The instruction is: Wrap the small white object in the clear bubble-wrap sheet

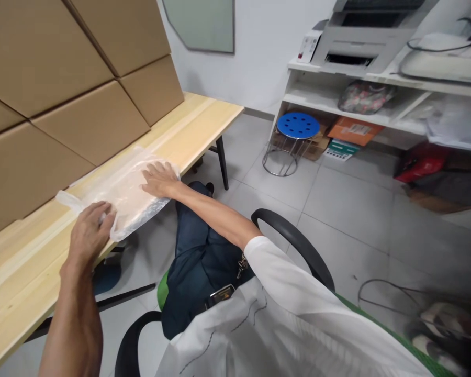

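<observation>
A clear plastic bag [127, 196] lies on the wooden table, part of it hanging over the front edge. My right hand [160, 179] rests flat on the bag's right part, fingers spread. At the bag's left end, my left hand [91, 230] has its fingers curled, with a bit of the plastic pinched between thumb and fingers. Whether anything flat is inside the bag I cannot tell; only the pale wood tone shows through.
Brown cardboard boxes [90, 120] are stacked along the back of the table [23, 251]. My legs are beneath its front edge, between black chair armrests [298, 241]. A blue stool [298, 125] stands by white shelves holding a printer [357, 47].
</observation>
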Tool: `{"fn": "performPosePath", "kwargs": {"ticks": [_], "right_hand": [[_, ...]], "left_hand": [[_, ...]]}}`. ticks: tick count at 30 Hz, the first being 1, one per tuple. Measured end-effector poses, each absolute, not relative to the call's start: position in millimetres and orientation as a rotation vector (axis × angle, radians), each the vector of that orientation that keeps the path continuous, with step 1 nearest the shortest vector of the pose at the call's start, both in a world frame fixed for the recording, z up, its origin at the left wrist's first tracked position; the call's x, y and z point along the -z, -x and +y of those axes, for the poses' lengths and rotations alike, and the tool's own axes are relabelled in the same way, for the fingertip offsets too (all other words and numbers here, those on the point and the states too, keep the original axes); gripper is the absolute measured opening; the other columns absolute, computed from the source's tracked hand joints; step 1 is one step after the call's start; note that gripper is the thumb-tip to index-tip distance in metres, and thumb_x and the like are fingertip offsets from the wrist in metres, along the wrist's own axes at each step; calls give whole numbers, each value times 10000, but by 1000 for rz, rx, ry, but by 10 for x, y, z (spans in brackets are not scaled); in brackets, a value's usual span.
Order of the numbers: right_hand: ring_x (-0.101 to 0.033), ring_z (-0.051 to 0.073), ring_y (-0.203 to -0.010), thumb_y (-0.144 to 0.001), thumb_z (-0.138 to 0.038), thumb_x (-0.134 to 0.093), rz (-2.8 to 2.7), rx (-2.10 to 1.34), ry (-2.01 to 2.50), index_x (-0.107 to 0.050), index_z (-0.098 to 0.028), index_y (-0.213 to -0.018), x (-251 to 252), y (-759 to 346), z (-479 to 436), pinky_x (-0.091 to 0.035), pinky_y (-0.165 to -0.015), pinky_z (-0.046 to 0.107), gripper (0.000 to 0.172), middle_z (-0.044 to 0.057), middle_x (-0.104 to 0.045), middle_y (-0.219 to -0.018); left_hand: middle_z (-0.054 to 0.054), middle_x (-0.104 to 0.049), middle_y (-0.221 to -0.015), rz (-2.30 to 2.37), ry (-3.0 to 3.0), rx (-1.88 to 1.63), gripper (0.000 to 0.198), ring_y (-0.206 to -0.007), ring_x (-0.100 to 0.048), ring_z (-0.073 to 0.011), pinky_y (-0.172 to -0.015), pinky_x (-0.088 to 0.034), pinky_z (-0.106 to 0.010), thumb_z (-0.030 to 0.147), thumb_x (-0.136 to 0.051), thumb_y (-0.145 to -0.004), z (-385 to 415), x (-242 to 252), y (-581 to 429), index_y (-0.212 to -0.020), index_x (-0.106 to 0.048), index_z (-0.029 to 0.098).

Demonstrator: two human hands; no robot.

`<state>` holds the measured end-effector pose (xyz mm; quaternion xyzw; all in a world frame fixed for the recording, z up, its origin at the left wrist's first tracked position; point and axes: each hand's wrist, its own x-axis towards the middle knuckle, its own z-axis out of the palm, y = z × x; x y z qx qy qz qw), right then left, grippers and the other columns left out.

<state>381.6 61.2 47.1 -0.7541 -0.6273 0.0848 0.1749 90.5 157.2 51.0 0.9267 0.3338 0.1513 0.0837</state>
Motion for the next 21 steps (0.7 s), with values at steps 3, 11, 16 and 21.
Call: {"fn": "performPosePath", "kwargs": {"ticks": [3,11,16,21], "right_hand": [[-278,448,-1904,-1248,-547,-555,-1724,-257,2137,-568,-125,-1857,-453,-3854,617,-216,-1538,728,741,224,-364,-2020],[-224,414,-1929,-1226,-521,-641,-1611,-313,2126,-574,-149,-1855,-441,-3900,612,-159,-1553,723,733,213,-353,-2028],[-249,404,-1921,-1264,-569,-554,-1665,-264,2158,-587,-185,-1847,-416,-3914,638,-197,-1542,726,699,190,-355,-2033],[-296,383,-1906,-1264,-577,-589,-1642,-226,2164,-631,-200,-1810,-398,-3910,661,-237,-1535,694,665,179,-404,-2015]], "left_hand": [[-290,-751,-1681,1008,-2762,-458,751,-1642,-667,-464,-1474,-466,-664,661,-462,-1102,1588,-500,-905,-1417,-815,78],[-230,-810,-1630,1073,-2770,-490,682,-1587,-737,-438,-1423,-536,-640,673,-505,-1074,1597,-486,-886,-1366,-825,147],[-207,-847,-1582,1032,-2748,-536,654,-1636,-729,-392,-1491,-474,-554,701,-499,-1092,1669,-420,-827,-1262,-847,175],[-220,-854,-1566,968,-2740,-588,661,-1649,-727,-402,-1502,-466,-542,687,-472,-1119,1737,-345,-764,-1201,-874,169]]}}
